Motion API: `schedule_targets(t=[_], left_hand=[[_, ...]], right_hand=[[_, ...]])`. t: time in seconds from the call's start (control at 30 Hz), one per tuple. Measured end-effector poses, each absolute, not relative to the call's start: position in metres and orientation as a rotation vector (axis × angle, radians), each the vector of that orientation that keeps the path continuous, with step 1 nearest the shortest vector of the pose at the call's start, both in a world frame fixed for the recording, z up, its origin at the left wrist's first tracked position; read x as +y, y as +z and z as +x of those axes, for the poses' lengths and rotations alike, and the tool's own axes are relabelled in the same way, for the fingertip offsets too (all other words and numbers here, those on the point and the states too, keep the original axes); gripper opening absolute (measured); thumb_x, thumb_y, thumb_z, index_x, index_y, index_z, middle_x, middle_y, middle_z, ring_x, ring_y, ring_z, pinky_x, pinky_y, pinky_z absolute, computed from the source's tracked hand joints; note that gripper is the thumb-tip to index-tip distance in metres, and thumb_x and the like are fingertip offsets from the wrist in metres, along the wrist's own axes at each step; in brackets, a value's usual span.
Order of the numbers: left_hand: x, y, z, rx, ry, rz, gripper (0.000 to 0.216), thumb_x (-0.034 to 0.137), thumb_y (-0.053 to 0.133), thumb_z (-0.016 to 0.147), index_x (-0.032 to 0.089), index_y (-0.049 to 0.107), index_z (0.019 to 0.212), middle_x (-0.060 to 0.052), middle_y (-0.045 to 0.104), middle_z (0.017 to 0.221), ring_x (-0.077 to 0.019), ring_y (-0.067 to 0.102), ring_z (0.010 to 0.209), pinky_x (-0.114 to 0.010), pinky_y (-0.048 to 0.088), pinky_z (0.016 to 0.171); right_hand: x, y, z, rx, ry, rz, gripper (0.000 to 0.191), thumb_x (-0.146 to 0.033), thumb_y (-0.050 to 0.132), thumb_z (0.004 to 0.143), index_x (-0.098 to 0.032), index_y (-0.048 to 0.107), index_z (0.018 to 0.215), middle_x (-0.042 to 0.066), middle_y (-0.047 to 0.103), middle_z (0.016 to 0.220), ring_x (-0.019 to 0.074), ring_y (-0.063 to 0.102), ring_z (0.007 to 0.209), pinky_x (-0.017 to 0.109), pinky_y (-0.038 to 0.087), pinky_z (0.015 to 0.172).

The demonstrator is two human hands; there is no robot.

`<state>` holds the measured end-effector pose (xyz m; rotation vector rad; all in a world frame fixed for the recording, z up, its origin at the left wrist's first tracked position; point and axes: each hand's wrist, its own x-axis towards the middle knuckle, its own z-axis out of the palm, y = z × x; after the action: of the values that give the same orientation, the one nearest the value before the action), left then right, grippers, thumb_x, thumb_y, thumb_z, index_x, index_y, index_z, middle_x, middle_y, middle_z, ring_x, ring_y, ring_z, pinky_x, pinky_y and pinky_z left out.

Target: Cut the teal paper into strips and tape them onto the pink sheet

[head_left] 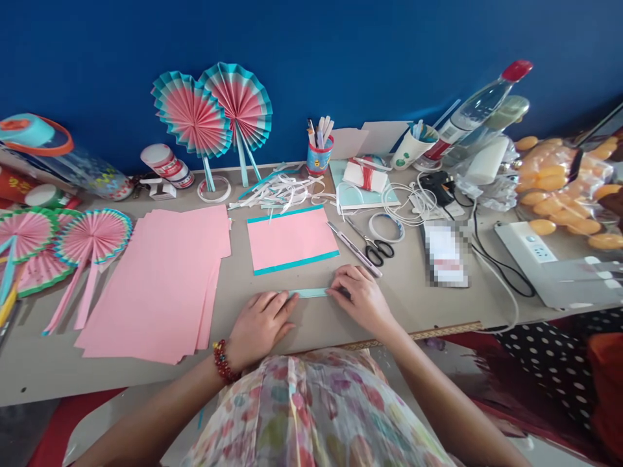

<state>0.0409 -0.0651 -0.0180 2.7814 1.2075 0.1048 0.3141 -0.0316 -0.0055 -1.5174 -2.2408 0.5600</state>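
Note:
A narrow folded strip of light blue paper (311, 293) lies on the grey table (428, 305) close to the front edge. My left hand (260, 324), with a red bead bracelet at the wrist, lies flat on the strip's left end, fingers stretched out. My right hand (360, 297) presses down on the strip's right end with its fingers together. Just beyond the strip lies a pink sheet with teal edges (291, 240).
A stack of pink paper (160, 279) lies left, with finished paper fans (73, 250) beyond it and two more fans (214, 113) standing at the blue wall. Scissors (372, 245), a craft knife (353, 248), paper scraps (280, 191), a glue gun (438, 185), cables and a power strip (530, 250) are right.

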Motion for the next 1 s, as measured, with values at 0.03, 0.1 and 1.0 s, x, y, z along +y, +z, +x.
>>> schedule_targets(t=[0.03, 0.1, 1.0], left_hand=[[-0.0653, -0.0184, 0.0410, 1.209, 0.105, 2.781, 0.050, 0.040, 0.050, 0.101, 0.020, 0.047, 0.147, -0.011, 0.058, 0.132, -0.0251, 0.052, 0.115, -0.039, 0.041, 0.100], [-0.0655, -0.0186, 0.0413, 1.208, 0.107, 2.784, 0.051, 0.039, 0.049, 0.101, 0.019, 0.046, 0.147, -0.011, 0.058, 0.132, -0.0253, 0.052, 0.115, -0.040, 0.041, 0.101], [-0.0637, -0.0133, 0.0507, 1.236, 0.054, 2.799, 0.060, 0.055, 0.054, 0.095, 0.025, 0.046, 0.147, -0.010, 0.058, 0.122, -0.0266, 0.049, 0.109, -0.040, 0.042, 0.092]], right_hand=[[-0.0322, -0.0057, 0.3146, -2.243, 0.547, -1.531, 0.014, -0.028, 0.062, 0.092, -0.021, 0.062, 0.080, 0.007, 0.062, 0.098, 0.0215, 0.055, 0.087, 0.036, 0.042, 0.082], [-0.0323, -0.0058, 0.3155, -2.252, 0.533, -1.541, 0.015, -0.029, 0.063, 0.092, -0.020, 0.062, 0.079, 0.007, 0.062, 0.097, 0.0216, 0.054, 0.087, 0.036, 0.041, 0.083], [-0.0274, -0.0060, 0.3162, -2.274, 0.580, -1.552, 0.015, -0.025, 0.069, 0.088, -0.021, 0.060, 0.077, 0.005, 0.061, 0.095, 0.0209, 0.054, 0.087, 0.035, 0.040, 0.084]])
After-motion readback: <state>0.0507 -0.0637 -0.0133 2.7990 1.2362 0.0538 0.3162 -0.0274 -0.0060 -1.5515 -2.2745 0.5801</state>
